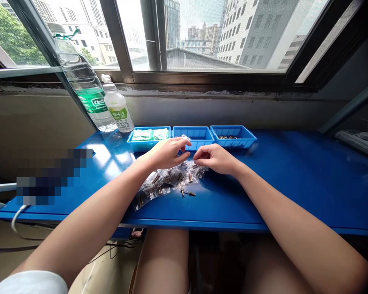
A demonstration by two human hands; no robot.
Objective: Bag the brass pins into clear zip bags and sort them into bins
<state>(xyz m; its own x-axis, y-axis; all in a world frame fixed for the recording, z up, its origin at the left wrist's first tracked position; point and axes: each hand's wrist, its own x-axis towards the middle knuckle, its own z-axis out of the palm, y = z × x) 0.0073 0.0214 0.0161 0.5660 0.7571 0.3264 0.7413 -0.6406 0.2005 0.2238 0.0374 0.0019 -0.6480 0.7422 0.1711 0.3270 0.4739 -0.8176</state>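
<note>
My left hand [171, 154] hovers over the pile of small clear plastic bags [162, 179], its thumb and forefinger apart and nothing visible between them. Just to its right, my right hand [214, 159] has its thumb and fingertips pressed together at the right end of the pile; what they pinch is too small to make out. The bags hold small metal pieces. Two loose metal pieces [188, 192] lie on the blue table in front of the pile, crossing or nearly touching.
Behind my hands stand three blue bins: the left [149, 147] with green-white packets, the middle [199, 143] partly hidden, the right [239, 143] with dark metal pieces. Two bottles [93, 98] [119, 110] stand back left. A pixelated object [52, 179] lies left on the table [294, 183].
</note>
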